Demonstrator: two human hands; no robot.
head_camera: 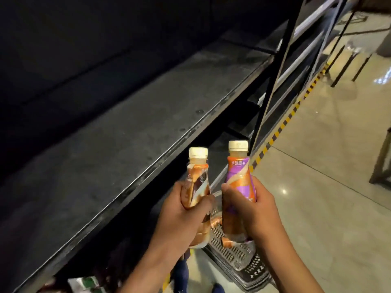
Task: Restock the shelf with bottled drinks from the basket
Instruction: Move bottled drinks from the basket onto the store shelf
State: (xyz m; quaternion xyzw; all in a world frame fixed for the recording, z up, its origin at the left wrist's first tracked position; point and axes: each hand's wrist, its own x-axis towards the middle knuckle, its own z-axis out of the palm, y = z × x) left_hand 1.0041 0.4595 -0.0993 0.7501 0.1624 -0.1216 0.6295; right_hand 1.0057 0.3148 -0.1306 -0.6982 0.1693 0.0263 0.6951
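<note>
My left hand (179,216) grips a brown-labelled bottle (195,178) with a cream cap, held upright. My right hand (251,210) grips a purple-and-orange labelled bottle (239,176) with a cream cap, also upright. Both bottles are held side by side just in front of the dark metal shelf (118,144), whose surface is bare. Below my hands on the floor stands the dark mesh basket (234,252); an orange-labelled bottle (227,243) shows inside it.
A black shelf upright (273,75) rises to the right of the bottles. Yellow-black hazard tape (281,125) runs along the glossy floor. Green-white packs (88,284) lie on the lower shelf at bottom left. Dark furniture legs (380,166) stand at the right.
</note>
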